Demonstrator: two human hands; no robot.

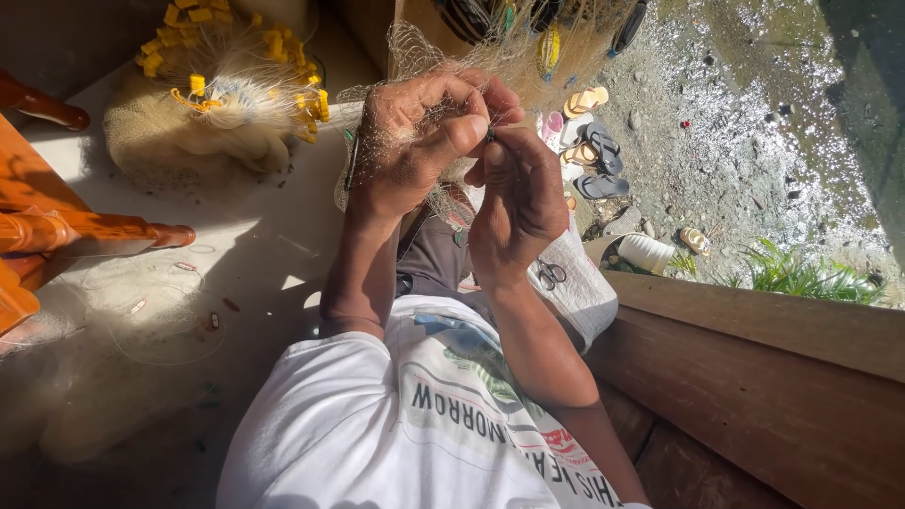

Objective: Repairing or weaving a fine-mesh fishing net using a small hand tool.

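Left hand [415, 141] pinching pale fishing net [415, 47], right hand [517, 193] fingers closed on a small dark tool, scissors [550, 274] on lap, yellow floats [226, 57] at floor's far edge

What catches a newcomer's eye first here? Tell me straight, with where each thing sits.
At centre, the left hand and right hand are pinched together on fine, pale fishing net draped over them. At upper left a heap of net with bright yellow floats lies on a sack in the sun. At upper right, several sandals lie on the gravel outside, and small scissors rest on a cloth by the right wrist.
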